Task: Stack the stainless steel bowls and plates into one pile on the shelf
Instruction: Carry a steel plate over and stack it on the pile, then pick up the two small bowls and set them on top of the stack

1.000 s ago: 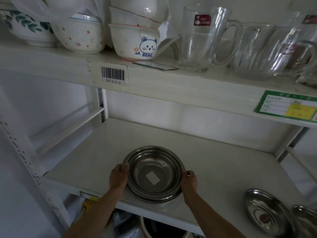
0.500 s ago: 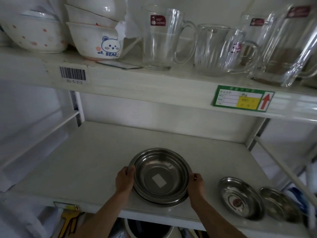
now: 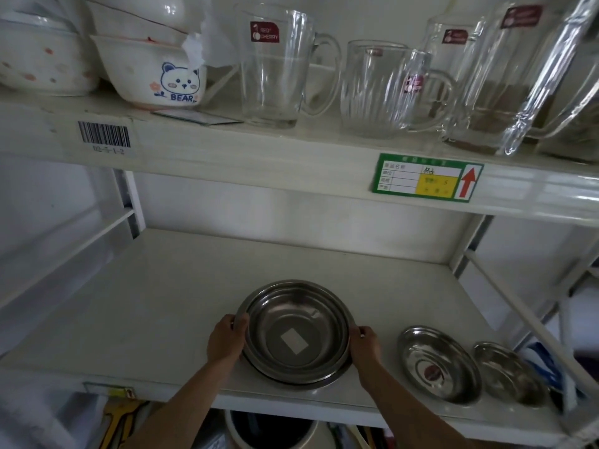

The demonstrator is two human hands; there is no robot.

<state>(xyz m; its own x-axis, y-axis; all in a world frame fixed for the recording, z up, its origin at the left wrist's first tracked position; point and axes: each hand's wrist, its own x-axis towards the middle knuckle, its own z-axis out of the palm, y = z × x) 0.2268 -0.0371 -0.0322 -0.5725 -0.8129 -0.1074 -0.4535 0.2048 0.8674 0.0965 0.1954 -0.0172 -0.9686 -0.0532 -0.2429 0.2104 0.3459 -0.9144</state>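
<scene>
A pile of nested stainless steel bowls rests near the front edge of the white shelf; the top bowl has a white sticker inside. My left hand grips the pile's left rim and my right hand grips its right rim. To the right, a shallow steel plate with a red sticker lies alone on the shelf. A second steel plate lies beside it at the shelf's right end.
The upper shelf hangs close overhead, holding ceramic bowls and glass mugs. A green label sticks to its front edge. Shelf uprights stand left and right. A dark bucket sits below.
The view has swung to the right, bringing both loose plates fully into sight. Both hands stay on the rims of the bowl pile, which has hardly moved on the shelf.
</scene>
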